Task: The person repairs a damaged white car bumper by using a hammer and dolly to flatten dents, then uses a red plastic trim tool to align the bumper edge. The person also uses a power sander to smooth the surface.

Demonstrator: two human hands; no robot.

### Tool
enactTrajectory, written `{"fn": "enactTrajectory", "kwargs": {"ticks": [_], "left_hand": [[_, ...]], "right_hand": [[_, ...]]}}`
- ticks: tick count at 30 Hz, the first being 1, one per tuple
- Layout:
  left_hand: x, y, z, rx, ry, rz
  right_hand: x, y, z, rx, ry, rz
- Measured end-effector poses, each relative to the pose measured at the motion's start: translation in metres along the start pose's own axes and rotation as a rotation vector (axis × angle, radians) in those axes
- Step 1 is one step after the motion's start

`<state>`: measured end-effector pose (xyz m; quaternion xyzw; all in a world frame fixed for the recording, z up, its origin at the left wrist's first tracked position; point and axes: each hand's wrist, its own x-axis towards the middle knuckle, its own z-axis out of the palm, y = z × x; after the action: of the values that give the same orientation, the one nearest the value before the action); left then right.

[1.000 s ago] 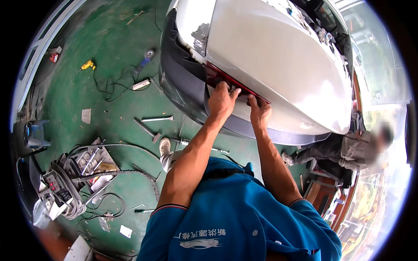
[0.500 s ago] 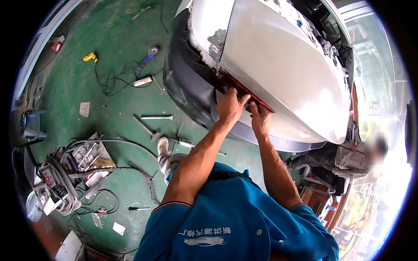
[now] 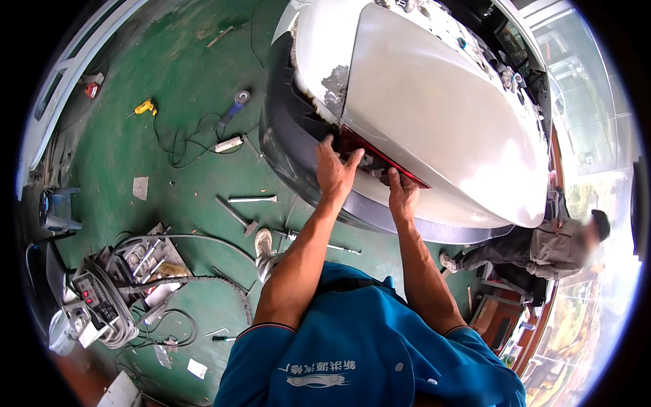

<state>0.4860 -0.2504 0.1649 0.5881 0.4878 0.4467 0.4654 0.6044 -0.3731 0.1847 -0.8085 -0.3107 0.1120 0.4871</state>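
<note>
A long red tail light (image 3: 350,140) lies along the rear of a pale car body (image 3: 434,115), just above the dark bumper (image 3: 290,152). Around its left end, my left hand (image 3: 335,171) has thumb and forefinger spread apart, the thumb touching the light's lower side. My right hand (image 3: 403,195) is closed on the lower edge near the light's right end, with its fingertips partly hidden. Between the hands, a dark gap shows beneath the red strip. Bare patches and a rough broken edge mark the panel to the upper left.
A hammer (image 3: 237,216), a yellow drill (image 3: 144,107), a blue grinder (image 3: 237,105) and a power strip (image 3: 228,144) lie on the green floor. Left stand a coiled-cable machine (image 3: 95,298) and a blue stool (image 3: 60,209). Another person (image 3: 556,244) is at the right.
My left hand has shifted left along the tail light and its fingers have spread. The right hand stays near the right end. The view has shifted slightly.
</note>
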Motion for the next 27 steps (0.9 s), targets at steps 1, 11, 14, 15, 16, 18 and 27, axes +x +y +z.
{"fn": "enactTrajectory", "kwargs": {"ticks": [1, 11, 14, 15, 16, 18, 27], "left_hand": [[0.009, -0.006, -0.005, 0.024, -0.038, 0.169], [0.018, -0.010, 0.002, -0.325, -0.279, 0.077], [0.020, -0.004, 0.000, -0.436, -0.328, 0.043], [0.022, 0.000, -0.001, -0.463, -0.337, 0.060], [0.023, 0.003, -0.005, -0.491, -0.335, 0.073], [0.022, -0.002, -0.003, -0.440, -0.320, 0.066], [0.024, -0.010, -0.003, -0.360, -0.310, 0.085]], "right_hand": [[0.000, -0.001, 0.002, 0.007, -0.005, -0.005], [0.003, 0.001, -0.004, -0.062, -0.057, -0.099], [0.008, -0.001, -0.005, -0.032, -0.076, -0.050], [0.008, 0.000, -0.005, 0.027, -0.059, -0.028], [0.006, 0.000, -0.003, 0.084, -0.052, -0.007], [0.002, -0.004, -0.011, 0.065, -0.036, 0.075], [-0.005, 0.031, -0.044, 0.274, 0.314, 0.294]]}}
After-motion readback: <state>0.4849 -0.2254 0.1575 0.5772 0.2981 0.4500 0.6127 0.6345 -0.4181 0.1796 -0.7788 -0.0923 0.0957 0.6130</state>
